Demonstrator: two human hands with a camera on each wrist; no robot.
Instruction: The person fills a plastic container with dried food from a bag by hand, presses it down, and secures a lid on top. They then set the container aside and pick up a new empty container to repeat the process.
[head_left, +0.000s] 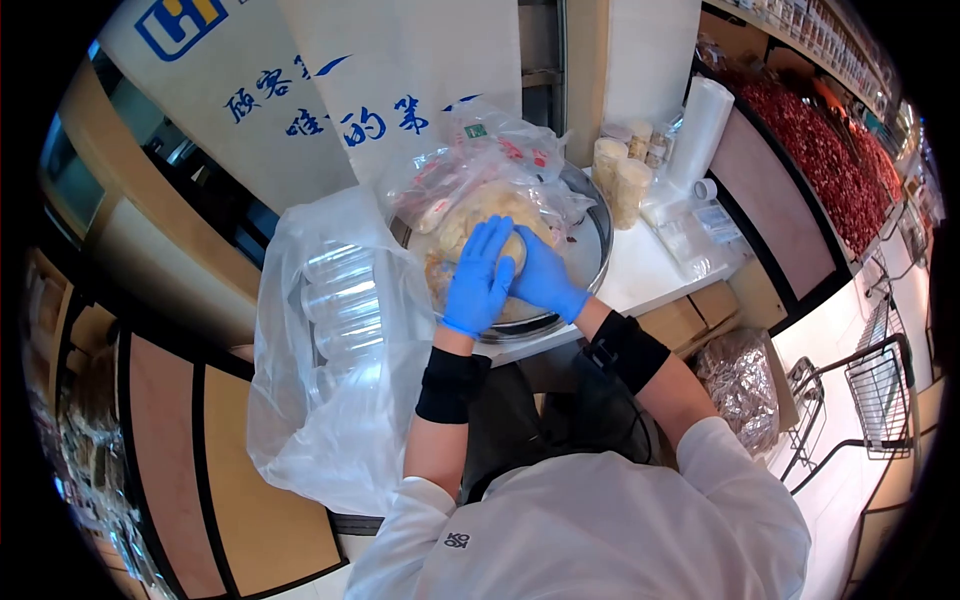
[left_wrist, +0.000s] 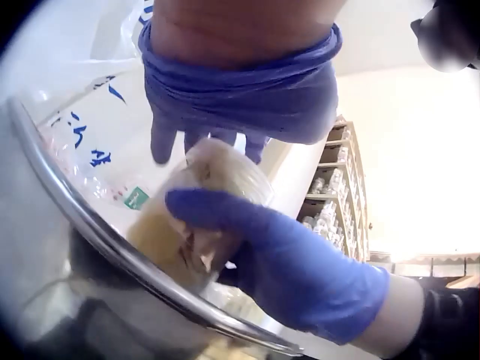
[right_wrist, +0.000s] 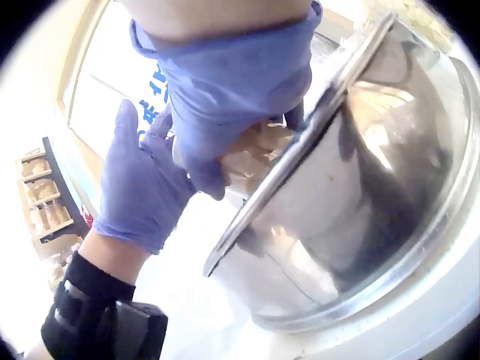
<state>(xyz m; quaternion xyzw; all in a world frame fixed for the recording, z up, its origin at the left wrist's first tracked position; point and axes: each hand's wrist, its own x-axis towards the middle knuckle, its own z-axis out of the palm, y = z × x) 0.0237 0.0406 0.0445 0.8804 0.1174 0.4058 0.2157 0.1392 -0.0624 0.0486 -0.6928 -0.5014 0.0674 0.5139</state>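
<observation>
My right hand [head_left: 548,275], in a blue glove, grips a clear plastic jar [left_wrist: 232,169] filled with pale beige pieces, holding it tilted over a steel basin [right_wrist: 322,202]. My left hand [head_left: 478,280], gloved too, lies flat with straight fingers against the top end of the jar. In the left wrist view, the right thumb lies across the jar's side and the left fingers reach behind its upper end. Beneath the hands, the basin holds a pale yellowish heap [head_left: 490,207] of food pieces. A clear plastic bag [head_left: 470,150] with red print lies over the basin's far side.
Left of the basin stands a big translucent bag [head_left: 340,300] of stacked clear containers. Several filled jars [head_left: 632,190], a plastic roll [head_left: 700,135] and flat bags [head_left: 700,240] are on the white counter to the right. A shopping cart [head_left: 870,390] stands at far right.
</observation>
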